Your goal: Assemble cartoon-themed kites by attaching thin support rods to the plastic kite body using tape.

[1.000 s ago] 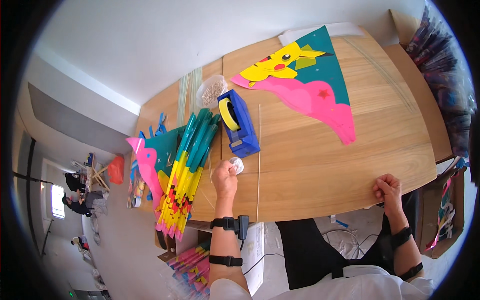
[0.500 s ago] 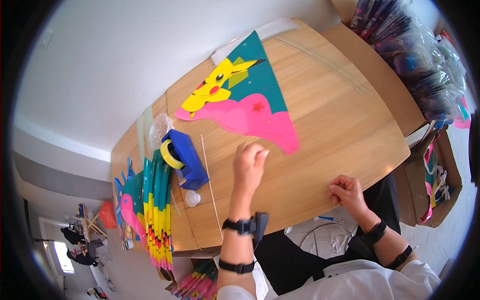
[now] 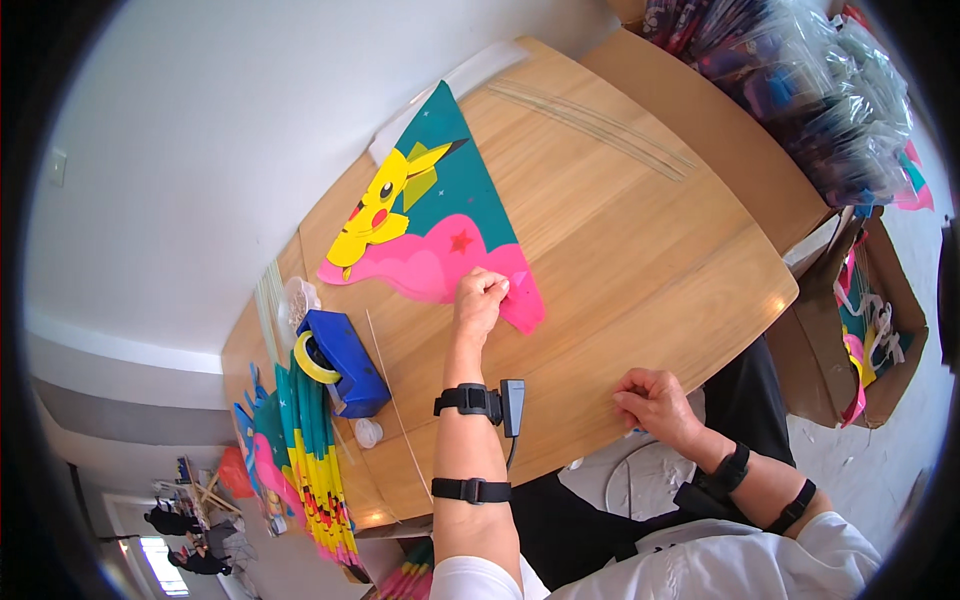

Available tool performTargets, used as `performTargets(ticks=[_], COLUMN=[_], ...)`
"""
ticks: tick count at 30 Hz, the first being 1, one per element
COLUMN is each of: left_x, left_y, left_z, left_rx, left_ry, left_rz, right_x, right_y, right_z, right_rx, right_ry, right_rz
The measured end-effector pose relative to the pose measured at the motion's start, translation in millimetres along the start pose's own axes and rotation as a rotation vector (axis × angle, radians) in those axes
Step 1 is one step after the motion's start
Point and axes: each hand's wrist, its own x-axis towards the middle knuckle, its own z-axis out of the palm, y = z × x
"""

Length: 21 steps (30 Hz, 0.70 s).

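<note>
A triangular kite sail (image 3: 455,205), teal and pink with a yellow cartoon figure, lies flat on the wooden table. Over its pink lower edge is my left hand (image 3: 478,305), closed in a pinch. Whatever its fingertips hold, if anything, is too small to make out, and I cannot tell if they touch the sail. My right hand (image 3: 655,408) is closed too, thumb against curled fingers, by the near table edge; its contents are hidden. A thin pale rod (image 3: 395,395) lies left of my left forearm.
To the left are a blue tape dispenser (image 3: 345,365) with yellow tape, a clear tub (image 3: 298,300) of small pieces and folded kite sails (image 3: 315,460). Thin rods (image 3: 590,125) lie at the far right. Cardboard box (image 3: 900,330) and plastic-wrapped bundles (image 3: 800,90) stand beyond the table.
My left hand has moved forward to the sail's pink edge. My right hand stays closed near the table edge. The whole view has shifted slightly.
</note>
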Motion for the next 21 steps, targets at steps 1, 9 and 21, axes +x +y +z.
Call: performTargets(ticks=[1, 9, 21], left_x=[-0.3, -21.2, -177.0], left_y=[1.2, 47.4, 110.7], left_z=[-1.7, -26.2, 46.7], left_rx=[-0.004, -0.237, 0.267], left_ry=[0.003, 0.578, 0.502], left_rz=[-0.020, 0.120, 0.394], right_x=[0.6, 4.7, 3.6], right_y=[1.6, 10.0, -38.9], right_z=[0.9, 1.7, 19.6], right_rx=[-0.005, -0.036, 0.356], right_ry=[-0.003, 0.007, -0.132], right_rz=[-0.007, -0.034, 0.075])
